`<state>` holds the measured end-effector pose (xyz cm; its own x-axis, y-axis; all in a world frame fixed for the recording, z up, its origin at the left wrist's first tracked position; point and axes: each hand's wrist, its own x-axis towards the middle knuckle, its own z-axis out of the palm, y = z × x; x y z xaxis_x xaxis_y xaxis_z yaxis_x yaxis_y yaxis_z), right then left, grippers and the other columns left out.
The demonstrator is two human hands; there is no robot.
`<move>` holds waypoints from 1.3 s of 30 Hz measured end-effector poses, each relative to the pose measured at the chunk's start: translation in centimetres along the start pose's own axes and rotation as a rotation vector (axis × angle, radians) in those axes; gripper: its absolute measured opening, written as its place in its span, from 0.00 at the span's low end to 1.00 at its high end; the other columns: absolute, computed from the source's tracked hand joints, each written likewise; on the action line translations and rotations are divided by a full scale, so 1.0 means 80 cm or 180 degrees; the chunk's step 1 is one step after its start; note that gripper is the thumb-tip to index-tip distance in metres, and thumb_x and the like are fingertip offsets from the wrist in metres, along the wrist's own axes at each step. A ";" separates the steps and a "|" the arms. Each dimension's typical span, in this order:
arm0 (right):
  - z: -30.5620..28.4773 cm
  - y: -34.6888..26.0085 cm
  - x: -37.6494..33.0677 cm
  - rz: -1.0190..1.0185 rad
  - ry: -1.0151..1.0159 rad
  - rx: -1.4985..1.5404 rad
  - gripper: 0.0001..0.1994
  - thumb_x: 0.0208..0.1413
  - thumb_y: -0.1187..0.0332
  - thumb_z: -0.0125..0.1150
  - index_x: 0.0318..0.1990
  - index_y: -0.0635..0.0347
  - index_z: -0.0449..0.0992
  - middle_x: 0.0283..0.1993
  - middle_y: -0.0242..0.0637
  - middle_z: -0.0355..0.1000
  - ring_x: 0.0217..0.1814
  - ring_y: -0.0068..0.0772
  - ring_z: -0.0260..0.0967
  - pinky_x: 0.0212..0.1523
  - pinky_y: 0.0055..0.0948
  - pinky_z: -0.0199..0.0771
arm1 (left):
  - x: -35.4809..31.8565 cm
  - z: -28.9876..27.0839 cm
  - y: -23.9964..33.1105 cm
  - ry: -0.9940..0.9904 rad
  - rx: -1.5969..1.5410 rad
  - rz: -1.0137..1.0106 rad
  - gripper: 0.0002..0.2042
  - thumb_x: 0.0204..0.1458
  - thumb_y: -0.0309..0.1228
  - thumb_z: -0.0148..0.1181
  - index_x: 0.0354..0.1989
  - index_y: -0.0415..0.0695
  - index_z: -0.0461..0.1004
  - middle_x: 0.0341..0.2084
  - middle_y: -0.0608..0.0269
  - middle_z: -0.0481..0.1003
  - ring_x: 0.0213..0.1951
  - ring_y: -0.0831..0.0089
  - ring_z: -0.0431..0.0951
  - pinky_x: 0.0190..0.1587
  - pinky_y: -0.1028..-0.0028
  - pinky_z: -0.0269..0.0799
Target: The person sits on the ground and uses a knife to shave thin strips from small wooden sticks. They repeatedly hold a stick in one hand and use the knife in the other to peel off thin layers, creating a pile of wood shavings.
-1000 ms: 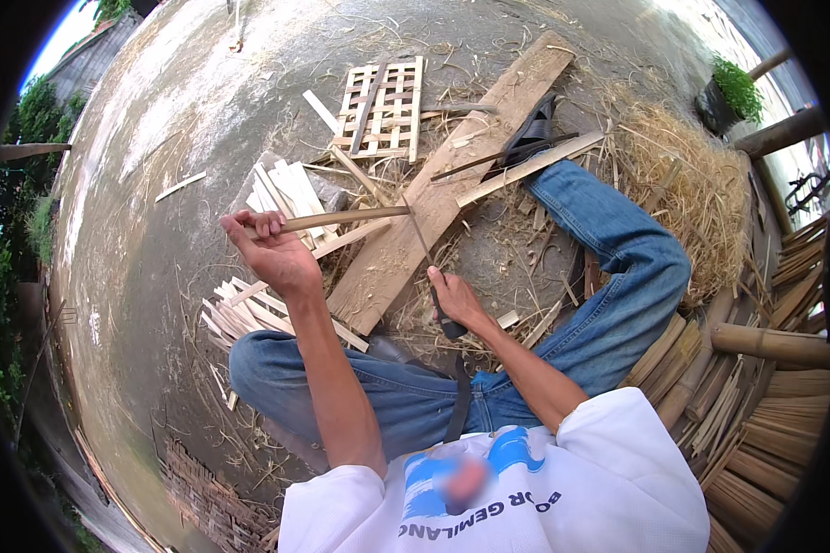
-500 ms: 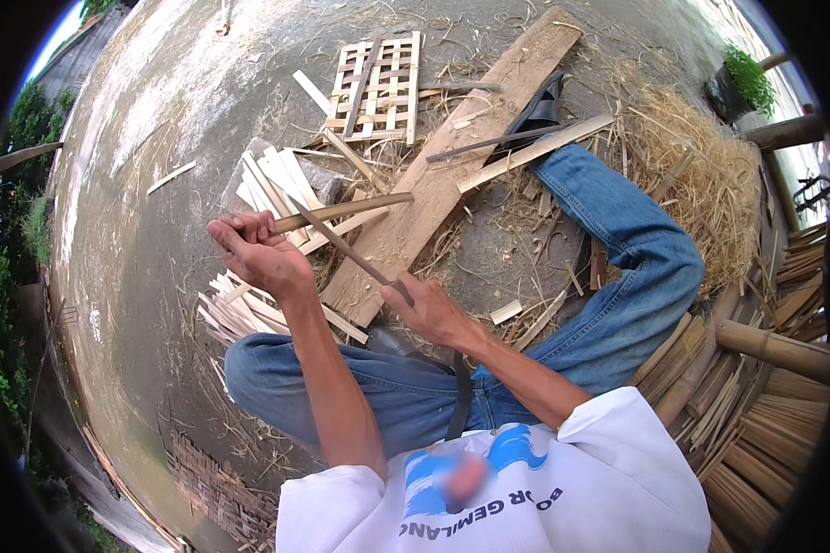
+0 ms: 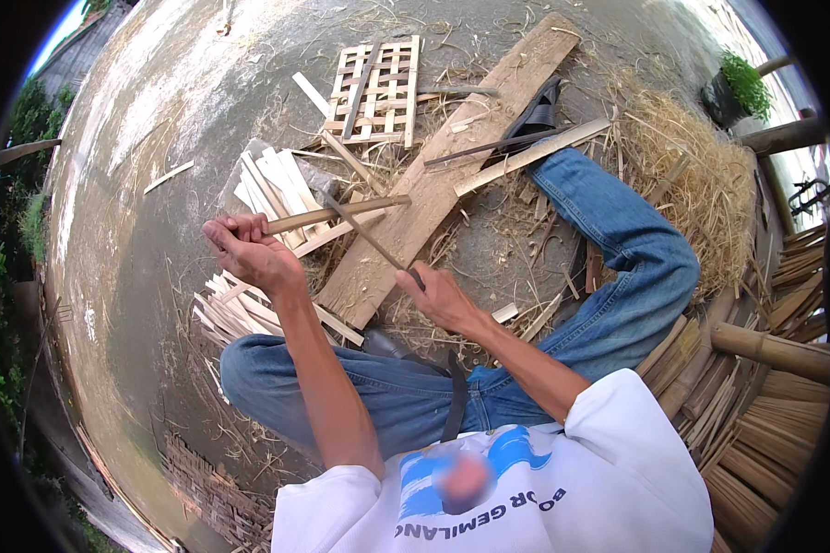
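Observation:
My left hand is closed around one end of a bamboo strip, palm turned upward. The strip points right, its far end over the wooden plank. In my right hand is the dark handle of a long, narrow-bladed knife. Its blade slants up and left, crossing the strip near its middle; whether the edge bites into the bamboo cannot be made out. Pale split strips lie fanned out just beyond my left hand.
A woven bamboo lattice lies past the strips. More strips sit beside my left knee. Shavings are heaped on the right, near a potted plant. Bundled bamboo pieces and a bamboo pole stand to my right.
The knife blade has shifted a little to the right along the bamboo strip, with my right hand moving slightly up and right. My left hand keeps its hold and has barely moved.

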<state>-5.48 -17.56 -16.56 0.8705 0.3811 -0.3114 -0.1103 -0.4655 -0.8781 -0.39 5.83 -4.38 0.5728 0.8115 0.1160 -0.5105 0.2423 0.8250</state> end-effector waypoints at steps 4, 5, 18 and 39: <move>0.015 0.044 -0.002 0.0485 0.0109 0.0052 0.31 0.71 0.41 0.43 0.31 0.65 0.69 0.17 0.44 0.70 0.21 0.46 0.74 0.26 0.47 0.70 | 0.001 -0.003 -0.006 0.0085 -0.0160 -0.0008 0.18 0.73 0.42 0.44 0.30 0.48 0.60 0.20 0.74 0.51 0.24 0.80 0.50 0.31 0.74 0.51; 0.006 0.045 0.008 0.0815 0.0049 0.0381 0.31 0.71 0.42 0.43 0.32 0.65 0.69 0.17 0.45 0.70 0.22 0.46 0.75 0.26 0.47 0.70 | 0.001 -0.002 0.000 0.0358 -0.0024 -0.0053 0.18 0.73 0.43 0.45 0.30 0.48 0.60 0.20 0.74 0.51 0.25 0.80 0.50 0.31 0.74 0.51; 0.018 0.069 -0.015 -0.0120 0.0438 -0.0771 0.34 0.72 0.41 0.40 0.36 0.72 0.73 0.21 0.48 0.73 0.22 0.44 0.77 0.29 0.44 0.76 | -0.002 0.008 -0.002 0.0070 0.0055 0.0070 0.20 0.72 0.45 0.46 0.28 0.49 0.58 0.19 0.75 0.51 0.22 0.81 0.48 0.27 0.76 0.49; 0.043 0.087 -0.007 0.0914 0.0763 0.0464 0.34 0.70 0.38 0.41 0.34 0.65 0.73 0.20 0.40 0.70 0.16 0.28 0.71 0.21 0.34 0.72 | -0.007 0.017 -0.006 0.0016 0.0322 0.0230 0.26 0.72 0.50 0.45 0.22 0.50 0.51 0.15 0.76 0.45 0.19 0.80 0.43 0.22 0.74 0.41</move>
<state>-8.36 -18.28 -23.74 0.8797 0.0468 -0.4733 -0.4173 -0.4013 -0.8153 0.41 4.55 -4.11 0.5335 0.8276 0.1747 -0.4828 0.1284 0.8662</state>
